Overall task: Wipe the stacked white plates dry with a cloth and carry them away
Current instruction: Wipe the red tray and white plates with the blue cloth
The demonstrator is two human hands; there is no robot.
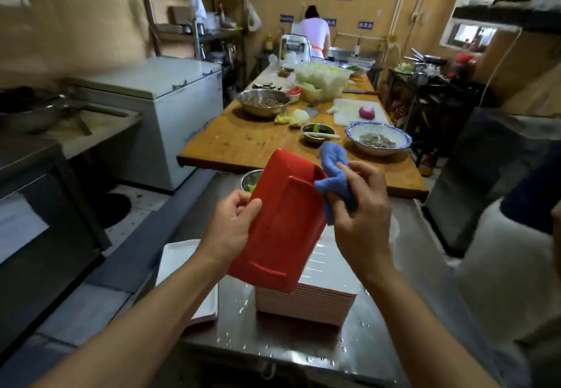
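Steel tabletop (394, 311), wet with drops, carries the stack of plates (306, 302), and all is told from this stack. Above its left part the left hand (233, 224) holds 1 plate (282, 217) tilted, red underside to the camera, fingers clamped on the left edge. The right hand (361, 205), above the stack, has fingers closed on the blue cloth (334, 175), pressed at the plate's upper right rim. To wipe well, she or he should probably pass the cloth along the raised foot ridge, where water likes to stay, then turn the plate. White faces, red backs, rectangular shape. Left of the stack lies 1 white plate (182, 260) apart.
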